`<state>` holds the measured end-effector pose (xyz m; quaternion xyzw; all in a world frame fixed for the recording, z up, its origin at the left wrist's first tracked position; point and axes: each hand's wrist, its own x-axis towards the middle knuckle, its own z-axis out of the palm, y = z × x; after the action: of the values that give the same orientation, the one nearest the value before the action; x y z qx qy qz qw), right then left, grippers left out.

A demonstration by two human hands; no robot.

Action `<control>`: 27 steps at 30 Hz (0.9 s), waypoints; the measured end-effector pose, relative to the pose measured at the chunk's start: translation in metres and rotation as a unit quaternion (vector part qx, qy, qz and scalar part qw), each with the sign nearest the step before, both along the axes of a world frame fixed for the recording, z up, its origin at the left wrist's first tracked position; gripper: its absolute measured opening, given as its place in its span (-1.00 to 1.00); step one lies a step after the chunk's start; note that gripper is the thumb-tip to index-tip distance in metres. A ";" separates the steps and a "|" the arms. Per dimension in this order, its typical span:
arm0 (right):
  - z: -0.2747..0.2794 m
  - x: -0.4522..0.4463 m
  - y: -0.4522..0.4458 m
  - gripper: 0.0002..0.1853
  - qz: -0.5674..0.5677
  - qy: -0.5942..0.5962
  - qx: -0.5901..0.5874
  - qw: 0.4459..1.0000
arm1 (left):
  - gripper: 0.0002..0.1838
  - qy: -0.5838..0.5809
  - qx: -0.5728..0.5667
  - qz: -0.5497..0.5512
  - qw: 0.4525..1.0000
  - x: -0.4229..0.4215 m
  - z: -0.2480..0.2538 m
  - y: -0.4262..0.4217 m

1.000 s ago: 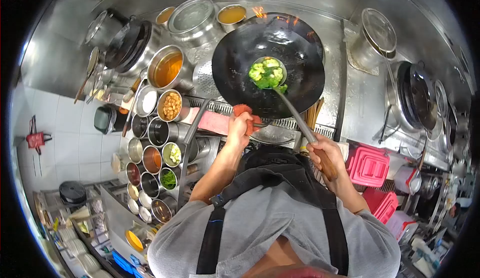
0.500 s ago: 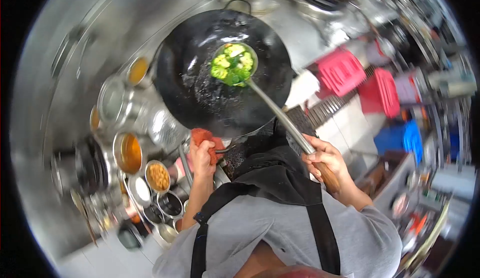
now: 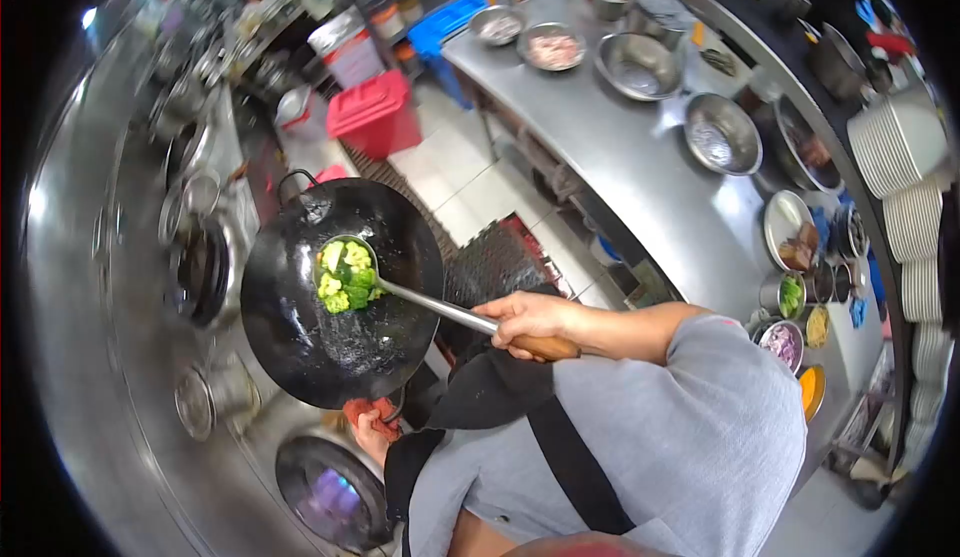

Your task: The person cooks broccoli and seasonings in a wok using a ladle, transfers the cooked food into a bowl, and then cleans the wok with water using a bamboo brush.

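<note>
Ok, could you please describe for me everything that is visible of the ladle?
The ladle has a round bowl, a long grey shaft that looks metal, and a thick brown grip that looks wooden. Green and pale-yellow vegetable florets fill the bowl and hide most of its inside. The bowl lies within the rim of the black wok; contact there is unclear. The shaft reaches out across the rim to the right hand, closed around the grip end.

Wall [image 3: 75, 357]: of shiny metal, at left.
Floor [image 3: 465, 195]: covered with pale tiles [image 3: 505, 179], also dark mat [image 3: 495, 267].
Table [image 3: 640, 162]: long, metallic, brightly shining.
</note>
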<state>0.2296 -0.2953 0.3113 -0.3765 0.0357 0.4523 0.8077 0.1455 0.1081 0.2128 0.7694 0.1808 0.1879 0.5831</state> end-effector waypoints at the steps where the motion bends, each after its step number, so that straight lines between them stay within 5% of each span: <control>1: 0.005 -0.007 0.001 -0.23 -0.028 -0.009 -0.038 0.999 | -0.74 -0.021 0.087 -0.036 0.995 0.018 -0.009 0.009; 3: 0.031 -0.043 -0.001 -0.23 -0.077 -0.012 -0.045 0.996 | -0.74 0.151 -0.330 -0.039 0.931 0.029 0.063 -0.025; 4: 0.047 -0.055 -0.007 -0.23 -0.105 -0.014 -0.052 0.993 | -0.74 0.114 -0.356 -0.092 0.923 0.036 0.069 -0.030; 11: 0.070 -0.109 0.046 -0.18 -0.279 -0.020 -0.068 0.958 | -0.78 0.135 -0.291 -0.261 0.911 0.088 0.069 -0.001; 12: 0.077 -0.121 0.060 -0.18 -0.298 -0.023 -0.080 0.951 | -0.76 0.194 -0.373 -0.246 0.874 0.093 0.080 0.007; 16: 0.086 -0.114 0.064 -0.22 -0.413 0.004 -0.045 0.910 | -0.68 0.188 -0.367 -0.318 0.854 0.143 0.106 -0.027; 22: 0.084 -0.068 -0.013 -0.29 -0.547 -0.056 -0.018 0.835 | -0.59 0.147 -0.395 -0.332 0.844 0.238 0.081 -0.093; 25: 0.088 -0.044 -0.041 -0.29 -0.578 -0.079 -0.264 0.768 | -0.59 0.153 -0.405 -0.346 0.832 0.256 0.087 -0.104; 26: 0.084 -0.043 -0.044 -0.29 -0.576 -0.078 -0.263 0.770 | -0.59 0.156 -0.389 -0.342 0.841 0.252 0.096 -0.100; 27: 0.075 -0.048 -0.051 -0.26 -0.517 -0.103 -0.449 0.721 | -0.59 0.151 -0.374 -0.337 0.851 0.239 0.107 -0.095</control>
<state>0.1812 -0.3462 0.3858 -0.6625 0.3407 -0.1463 0.6509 0.3845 0.0126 0.3194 0.5262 0.0527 -0.2209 0.8195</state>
